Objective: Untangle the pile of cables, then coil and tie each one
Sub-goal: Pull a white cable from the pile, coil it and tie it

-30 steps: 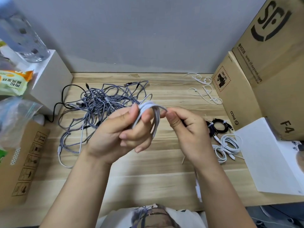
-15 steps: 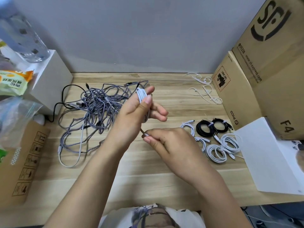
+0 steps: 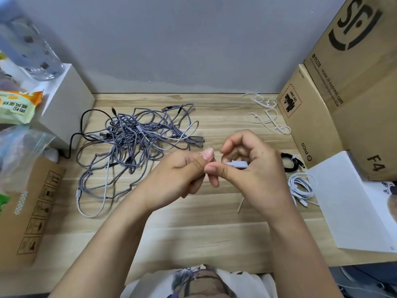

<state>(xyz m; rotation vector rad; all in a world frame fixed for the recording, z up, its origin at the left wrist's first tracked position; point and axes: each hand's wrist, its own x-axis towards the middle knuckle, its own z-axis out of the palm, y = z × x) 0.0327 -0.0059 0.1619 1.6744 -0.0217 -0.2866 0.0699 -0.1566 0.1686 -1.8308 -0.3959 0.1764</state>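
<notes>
Both hands pinch a pale cable [image 3: 237,164]: left hand [image 3: 182,177], right hand [image 3: 253,166] | tangle [image 3: 137,143] at 10 o'clock | advice: keep loops tight while tying

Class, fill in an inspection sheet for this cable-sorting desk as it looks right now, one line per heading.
Surface: wooden desk, bare in front.
Job's things: tangled grey braided cables; pale coiled cable gripped by both hands.
Clutter: loose white ties; snack packet; plastic bag.
Grippers: left hand and right hand meet above the desk.
Cables: coiled black cables and coiled white cables at right.
Surroundings: cardboard boxes, white box, grey wall.
</notes>
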